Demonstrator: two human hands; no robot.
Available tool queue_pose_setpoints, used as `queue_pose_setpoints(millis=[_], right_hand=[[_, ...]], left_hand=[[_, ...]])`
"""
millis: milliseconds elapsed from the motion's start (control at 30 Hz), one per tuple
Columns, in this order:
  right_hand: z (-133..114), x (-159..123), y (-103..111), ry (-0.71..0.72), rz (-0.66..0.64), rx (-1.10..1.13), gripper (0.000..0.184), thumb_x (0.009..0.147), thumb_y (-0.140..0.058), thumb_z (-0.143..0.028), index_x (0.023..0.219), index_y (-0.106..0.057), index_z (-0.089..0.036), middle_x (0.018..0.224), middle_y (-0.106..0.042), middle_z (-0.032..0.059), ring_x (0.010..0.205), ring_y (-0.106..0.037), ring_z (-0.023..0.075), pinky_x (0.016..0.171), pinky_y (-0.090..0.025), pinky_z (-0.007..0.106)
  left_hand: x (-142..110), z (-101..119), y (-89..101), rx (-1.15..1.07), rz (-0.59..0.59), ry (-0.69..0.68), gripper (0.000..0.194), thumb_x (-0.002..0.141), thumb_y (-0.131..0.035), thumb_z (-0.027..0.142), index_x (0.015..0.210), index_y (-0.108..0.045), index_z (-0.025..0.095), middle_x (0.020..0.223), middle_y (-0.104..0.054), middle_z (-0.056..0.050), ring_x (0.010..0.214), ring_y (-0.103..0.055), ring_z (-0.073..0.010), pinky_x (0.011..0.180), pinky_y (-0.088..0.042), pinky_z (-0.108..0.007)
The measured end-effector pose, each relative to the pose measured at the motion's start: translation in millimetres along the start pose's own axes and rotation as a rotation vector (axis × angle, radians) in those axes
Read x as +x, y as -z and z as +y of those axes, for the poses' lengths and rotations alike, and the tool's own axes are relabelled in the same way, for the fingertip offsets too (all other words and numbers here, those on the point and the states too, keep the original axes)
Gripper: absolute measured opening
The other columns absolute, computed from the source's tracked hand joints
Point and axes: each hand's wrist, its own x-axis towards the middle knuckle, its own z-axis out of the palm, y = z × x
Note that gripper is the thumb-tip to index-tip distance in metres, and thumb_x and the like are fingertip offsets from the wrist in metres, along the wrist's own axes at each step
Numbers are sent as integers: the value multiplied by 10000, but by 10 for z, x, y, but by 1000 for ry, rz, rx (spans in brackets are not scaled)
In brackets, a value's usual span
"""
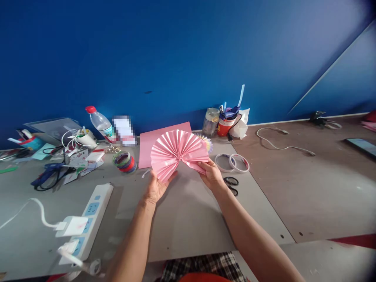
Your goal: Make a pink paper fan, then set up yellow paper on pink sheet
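Observation:
A pleated pink paper fan (179, 149) is spread wide above the table, its folds meeting at a gathered point at the lower middle. My left hand (157, 188) grips its lower left edge, with the fingers partly hidden behind the paper. At the other end, my right hand (211, 174) pinches the lower right edge between thumb and fingers. Behind the fan lies a flat sheet of pink paper (145, 147). A yellow and purple pleated piece (208, 144) shows partly past the fan's right side. Black-handled scissors (231, 181) lie beside my right forearm, their blades hidden.
Two tape rolls (241, 162) lie right of the fan, and stacked coloured tape rolls (127, 162) left. Further left are a power strip (98, 201) with plugged-in chargers and a tilted bottle (100, 121). A jar (210, 121) and red cup (225, 127) stand by the blue wall.

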Motion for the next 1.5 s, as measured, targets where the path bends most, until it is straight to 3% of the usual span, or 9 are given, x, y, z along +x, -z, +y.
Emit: queue_pose_setpoints(millis=[133, 300, 633, 800, 1000, 1500], right_hand=[[-7, 16, 15, 34, -1, 22, 231, 554, -807, -173, 737, -668, -201, 709, -684, -42, 638, -596, 95, 636, -476, 203], [2, -21, -23, -18, -57, 34, 277, 568, -806, -189, 798, -654, -208, 811, -705, -22, 691, -620, 115, 672, -499, 229], [59, -129, -118, -195, -183, -177, 291, 540, -827, -273, 712, -625, -154, 628, -607, -15, 520, -524, 94, 518, -441, 241], [120, -174, -134, -292, -148, -274, 285, 548, -808, -316, 669, -606, -155, 597, -592, -6, 482, -503, 106, 433, -383, 245], [136, -184, -139, -284, -199, -276, 235, 624, -751, -323, 662, -589, -157, 586, -572, -12, 467, -479, 100, 434, -357, 248], [135, -188, -158, -305, -146, -167, 258, 572, -791, -301, 655, -596, -155, 579, -570, -9, 501, -478, 98, 466, -361, 239]], left_hand=[[-9, -46, 6, 147, -94, 144, 522, 679, -777, 375, 1120, -654, 124, 1185, -658, -159, 1104, -610, -324, 954, -476, -452], [39, -130, 59, 189, 57, 180, 320, 664, -784, 313, 914, -719, 124, 909, -740, -97, 782, -689, -189, 793, -540, -326], [24, -211, -4, 61, 146, 177, 286, 596, -826, 237, 818, -690, 119, 775, -709, -44, 654, -649, -128, 683, -545, -279], [9, -262, -56, 8, 174, 204, 265, 591, -827, 219, 773, -664, 117, 721, -668, -21, 603, -601, -101, 628, -522, -265], [14, -289, -79, -6, 206, 186, 296, 574, -835, 248, 770, -655, 118, 685, -643, -6, 574, -572, -85, 576, -493, -239], [-15, -266, -112, -37, 211, 219, 271, 581, -823, 240, 755, -649, 126, 683, -630, 4, 573, -556, -73, 589, -490, -228]])
